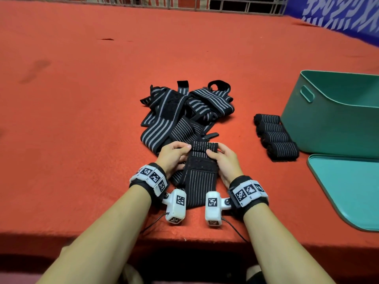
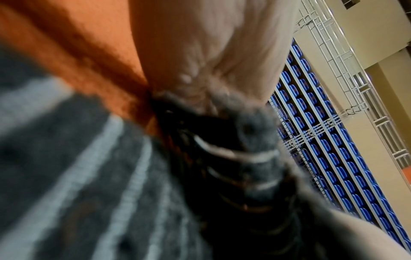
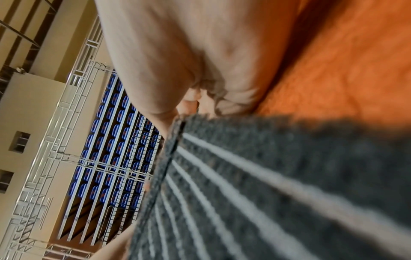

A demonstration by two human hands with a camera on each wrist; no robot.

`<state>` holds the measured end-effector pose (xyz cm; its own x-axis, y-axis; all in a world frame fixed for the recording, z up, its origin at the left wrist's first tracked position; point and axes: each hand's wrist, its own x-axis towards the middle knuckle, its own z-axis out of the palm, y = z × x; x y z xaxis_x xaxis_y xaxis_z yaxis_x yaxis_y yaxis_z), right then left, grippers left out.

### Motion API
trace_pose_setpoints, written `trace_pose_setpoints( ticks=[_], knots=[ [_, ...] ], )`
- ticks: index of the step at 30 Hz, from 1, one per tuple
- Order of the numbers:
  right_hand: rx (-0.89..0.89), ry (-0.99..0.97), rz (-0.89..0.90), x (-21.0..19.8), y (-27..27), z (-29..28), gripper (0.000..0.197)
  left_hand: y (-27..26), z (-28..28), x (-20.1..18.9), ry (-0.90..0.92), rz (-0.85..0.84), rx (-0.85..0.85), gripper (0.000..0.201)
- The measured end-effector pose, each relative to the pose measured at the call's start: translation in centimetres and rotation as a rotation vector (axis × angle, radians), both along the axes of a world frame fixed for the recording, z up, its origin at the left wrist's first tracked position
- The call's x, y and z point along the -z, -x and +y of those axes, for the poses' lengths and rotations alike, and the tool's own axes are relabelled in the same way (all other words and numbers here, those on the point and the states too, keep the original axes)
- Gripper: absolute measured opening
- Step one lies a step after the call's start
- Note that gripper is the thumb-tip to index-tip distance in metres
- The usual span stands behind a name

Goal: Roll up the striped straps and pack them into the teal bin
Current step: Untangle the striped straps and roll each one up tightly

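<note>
A black strap with grey stripes (image 1: pixel 200 177) lies flat toward me on the red table, its far end wound into a small roll (image 1: pixel 203 146). My left hand (image 1: pixel 174 154) pinches the roll's left end, my right hand (image 1: pixel 220 158) its right end. Both wrist views show the striped fabric (image 2: pixel 66 176) (image 3: pixel 266 193) close up and blurred under the palms. A loose pile of unrolled straps (image 1: pixel 184 111) lies just beyond. Several finished rolls (image 1: pixel 276 137) sit in a row against the teal bin (image 1: pixel 328 124) at the right.
The teal lid (image 1: pixel 348 187) lies flat in front of the bin near the table's right front. The red cloth table (image 1: pixel 82 119) stretches wide to the left and back. A railing and a blue banner (image 1: pixel 338 15) bound the far edge.
</note>
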<state>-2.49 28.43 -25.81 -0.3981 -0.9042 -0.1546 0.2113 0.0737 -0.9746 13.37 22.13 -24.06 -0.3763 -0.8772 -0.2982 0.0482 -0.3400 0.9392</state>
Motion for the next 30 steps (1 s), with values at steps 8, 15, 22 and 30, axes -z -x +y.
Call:
trace_pose_setpoints(
  ticks=[8,15,22,30],
  knots=[
    [0.046,0.011,0.016,0.2,-0.4,0.1,0.040,0.1,-0.3,0.1,-0.008,0.003,0.055,0.033],
    [0.016,-0.057,-0.082,-0.5,-0.4,0.1,0.036,-0.1,-0.1,0.7,0.014,0.004,0.002,0.025],
    [-0.074,-0.087,-0.068,-0.8,-0.6,0.4,0.026,-0.5,-0.8,1.2,-0.114,0.216,-0.132,0.010],
    [-0.126,-0.006,-0.196,-0.8,0.2,0.8,0.014,0.0,-0.9,-2.9,0.057,0.077,0.004,0.013]
  ],
)
